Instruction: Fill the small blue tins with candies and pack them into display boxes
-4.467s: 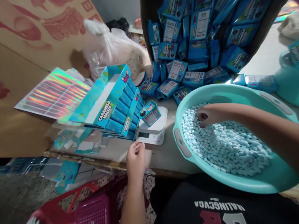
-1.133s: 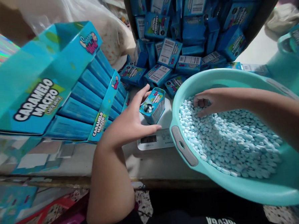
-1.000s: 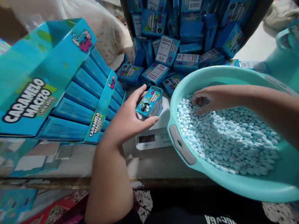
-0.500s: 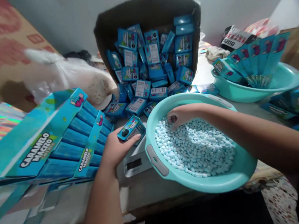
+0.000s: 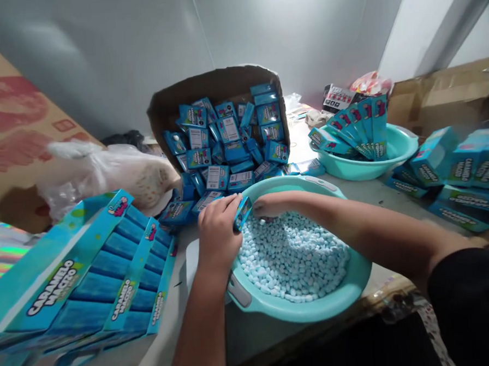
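Wrapped around a small blue candy box point(image 5: 242, 213), my left hand point(image 5: 218, 228) is at the left rim of a turquoise basin point(image 5: 300, 311). The box is tilted toward the basin's inside. Pale blue candies point(image 5: 298, 262) fill much of the basin. My right hand point(image 5: 268, 206) is curled just above the candies, close to the box, with a few candies showing at its fingertips. Most of its palm is hidden. A white scale point(image 5: 192, 259) lies partly covered by my left forearm and the basin.
A cardboard box point(image 5: 214, 81) spills blue candy boxes behind the basin. Left stands a blue display carton point(image 5: 53, 291), near a plastic bag point(image 5: 104, 174). At right are a second turquoise basin point(image 5: 354, 170) with folded cartons, and stacked blue cartons point(image 5: 469, 166).
My left hand has brought the candy box right and turned it, from over the scale to the basin's rim. My right hand has lifted slightly from the candies, beside the box. The view has tilted up.
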Demonstrator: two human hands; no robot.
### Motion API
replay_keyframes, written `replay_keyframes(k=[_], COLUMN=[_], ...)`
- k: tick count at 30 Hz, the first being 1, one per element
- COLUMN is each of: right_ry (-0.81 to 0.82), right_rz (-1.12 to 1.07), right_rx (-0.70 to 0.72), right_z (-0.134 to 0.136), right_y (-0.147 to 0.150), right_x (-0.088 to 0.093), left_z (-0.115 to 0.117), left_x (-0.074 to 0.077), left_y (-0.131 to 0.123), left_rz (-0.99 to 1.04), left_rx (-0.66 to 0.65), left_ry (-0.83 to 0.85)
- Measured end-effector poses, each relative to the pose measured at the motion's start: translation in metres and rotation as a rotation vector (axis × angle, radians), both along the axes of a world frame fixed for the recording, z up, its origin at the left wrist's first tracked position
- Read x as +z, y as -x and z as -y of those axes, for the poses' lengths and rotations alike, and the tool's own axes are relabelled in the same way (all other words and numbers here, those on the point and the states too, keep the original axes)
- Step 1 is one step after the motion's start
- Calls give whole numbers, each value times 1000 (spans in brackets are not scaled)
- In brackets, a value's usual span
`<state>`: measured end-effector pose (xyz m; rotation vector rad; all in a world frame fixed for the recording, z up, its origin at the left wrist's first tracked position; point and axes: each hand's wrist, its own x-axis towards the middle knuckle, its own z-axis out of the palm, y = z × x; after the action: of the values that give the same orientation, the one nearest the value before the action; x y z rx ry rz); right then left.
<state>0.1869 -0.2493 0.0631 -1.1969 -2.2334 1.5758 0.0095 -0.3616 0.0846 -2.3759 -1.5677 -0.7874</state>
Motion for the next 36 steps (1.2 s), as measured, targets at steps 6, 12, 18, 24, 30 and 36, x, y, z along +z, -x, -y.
replay_keyframes(k=[6,12,18,24,30,36], right_ry=[293,393,404,292,-81,-540], right_rz=[-289,-495,-499,-579,-550,-477], right_rx=[-188,-241,-312,-372,-402,-131], right_z=[11,36,43,43,32,21], right_y=[11,23,26,30,26,13], right_x=[24,32,39,33,22,15], left_z=[-1,0,5,5,-1,-2], left_x=[-6,-7,-7,-12,-20,-22], left_y=[8,9,8,5,7,8], left_rz=[26,72,213,454,533,532], left_rx=[-26,-115,-105,57,103,60], left_ry=[22,120,109,12,146,102])
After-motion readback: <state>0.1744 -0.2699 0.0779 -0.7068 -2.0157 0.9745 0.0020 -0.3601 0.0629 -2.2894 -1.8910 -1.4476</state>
